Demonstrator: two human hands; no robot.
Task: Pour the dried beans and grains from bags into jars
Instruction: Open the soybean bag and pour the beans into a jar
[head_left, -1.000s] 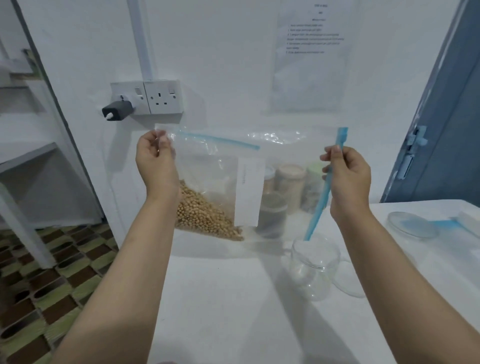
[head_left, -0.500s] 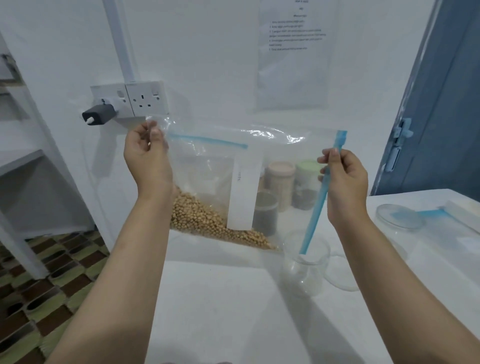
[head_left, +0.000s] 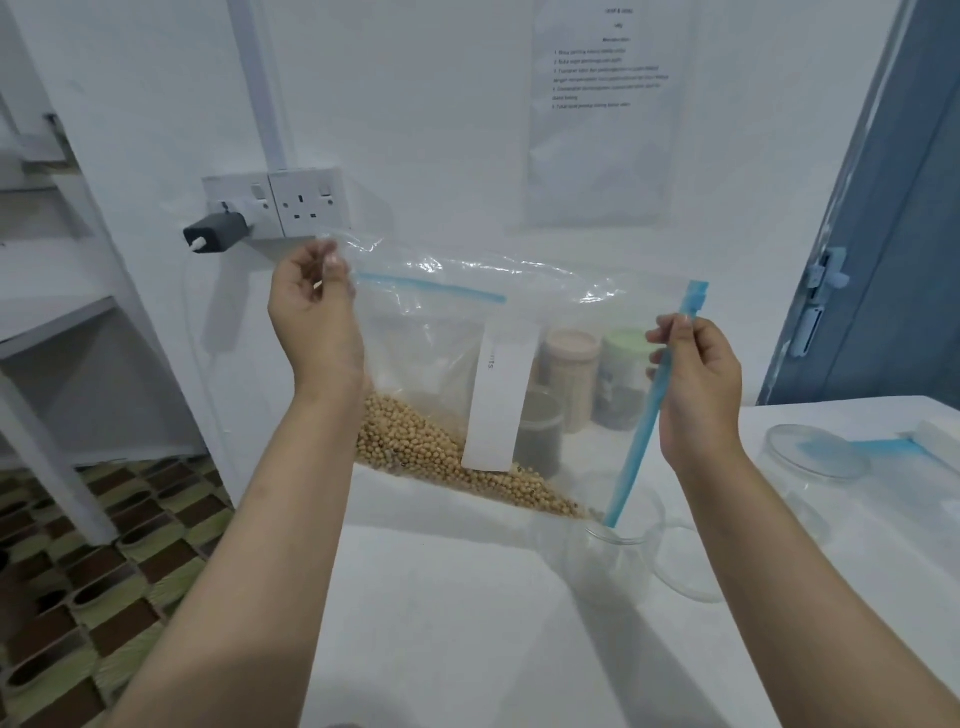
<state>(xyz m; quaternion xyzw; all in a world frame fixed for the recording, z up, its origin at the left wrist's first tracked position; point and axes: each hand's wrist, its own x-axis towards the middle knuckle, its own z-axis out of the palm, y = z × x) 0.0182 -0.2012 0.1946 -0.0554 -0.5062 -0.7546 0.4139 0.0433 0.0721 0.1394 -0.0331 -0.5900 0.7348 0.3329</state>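
Head view: clear zip bag (head_left: 447, 332) held up over the white surface (head_left: 441, 623), tilted so its lower right corner dips toward the mouth of an empty glass jar (head_left: 613, 556). Left hand (head_left: 311, 322) at the bag's upper left corner, fingers (head_left: 332, 262) pinched together on the plastic edge. Right hand (head_left: 696, 384) at the opposite side, fingers curled round the blue zip strip (head_left: 649, 410), which runs steeply down to end just inside the jar's rim. Soybeans (head_left: 431, 452) heaped in a wedge along the bag's lower edge, reaching almost to the jar; a white label (head_left: 498, 400) on the bag's front. Seen through the plastic, 3 filled jars (head_left: 571, 364) against the wall behind. Just right of the jar, a clear round lid (head_left: 685, 566) flat on the surface; farther right, another lid (head_left: 815, 452) and a flat bag (head_left: 883, 447). Compared with 0.5 s ago: beans spread further toward the low corner, wedge longer and thinner, bag tilted a little more; grip of both hands unchanged.
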